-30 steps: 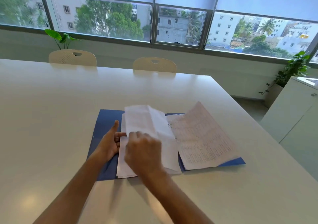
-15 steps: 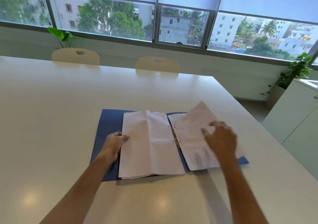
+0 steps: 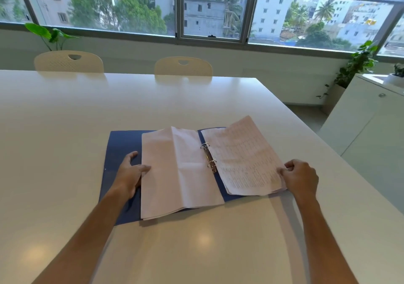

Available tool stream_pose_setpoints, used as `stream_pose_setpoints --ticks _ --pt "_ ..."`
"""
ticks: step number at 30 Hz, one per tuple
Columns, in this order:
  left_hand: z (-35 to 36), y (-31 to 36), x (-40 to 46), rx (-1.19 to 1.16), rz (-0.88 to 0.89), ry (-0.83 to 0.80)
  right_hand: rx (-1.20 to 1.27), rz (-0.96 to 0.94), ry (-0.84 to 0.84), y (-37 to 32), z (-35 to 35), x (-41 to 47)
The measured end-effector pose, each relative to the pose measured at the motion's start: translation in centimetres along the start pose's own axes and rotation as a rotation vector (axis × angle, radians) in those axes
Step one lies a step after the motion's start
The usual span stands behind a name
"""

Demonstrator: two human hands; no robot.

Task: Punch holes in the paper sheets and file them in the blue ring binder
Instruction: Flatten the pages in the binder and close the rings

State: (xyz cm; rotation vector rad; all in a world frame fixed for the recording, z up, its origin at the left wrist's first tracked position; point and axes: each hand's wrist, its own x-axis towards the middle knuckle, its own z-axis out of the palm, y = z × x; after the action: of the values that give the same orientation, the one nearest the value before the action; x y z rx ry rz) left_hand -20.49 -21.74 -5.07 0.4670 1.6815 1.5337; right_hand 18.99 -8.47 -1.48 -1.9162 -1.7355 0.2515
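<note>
White table (image 3: 65, 113); right hand (image 3: 302, 177) now at printed sheets' (image 3: 247, 159) edge.

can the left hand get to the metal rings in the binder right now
Probably yes. The left hand rests at the flipped pages' outer edge; only flat paper lies between it and the exposed rings.
</note>
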Motion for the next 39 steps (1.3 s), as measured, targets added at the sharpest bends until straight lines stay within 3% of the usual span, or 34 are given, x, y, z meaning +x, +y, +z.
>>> stream_pose_setpoints --ticks 4,7,14,21,26,34,37,39 --pt "0.0 0.0 0.0 -0.025 -0.005 -0.014 -0.077 -0.041 0.121 0.1 0.5 -0.6" --pt "0.1 0.1 -0.2 -0.035 0.005 -0.029 -0.122 -0.141 0.304 -0.3 0.8 -0.6" --pt "-0.3 0.5 -0.7 -0.059 -0.035 -0.137 -0.007 -0.323 0.535 -5.6 -1.4 -1.4" --pt "-0.4 0.7 -0.7 -0.09 -0.084 -0.149 0.172 -0.655 0.358 -16.3 0.3 -10.3" --pt "-0.7 0.7 -0.6 -0.128 -0.074 -0.213 0.088 -0.914 0.167 -20.4 4.5 -16.2" --pt "-0.5 0.6 -0.9 -0.103 -0.045 -0.191 0.087 -1.012 -0.058 -20.6 8.2 -17.7" --pt "-0.4 0.7 -0.9 -0.115 -0.08 -0.18 0.222 -0.84 -0.312 -19.9 7.4 -16.6" --pt "-0.5 0.7 -0.7 -0.111 -0.095 -0.163 0.341 -0.693 -0.289 -18.9 6.4 -14.4"
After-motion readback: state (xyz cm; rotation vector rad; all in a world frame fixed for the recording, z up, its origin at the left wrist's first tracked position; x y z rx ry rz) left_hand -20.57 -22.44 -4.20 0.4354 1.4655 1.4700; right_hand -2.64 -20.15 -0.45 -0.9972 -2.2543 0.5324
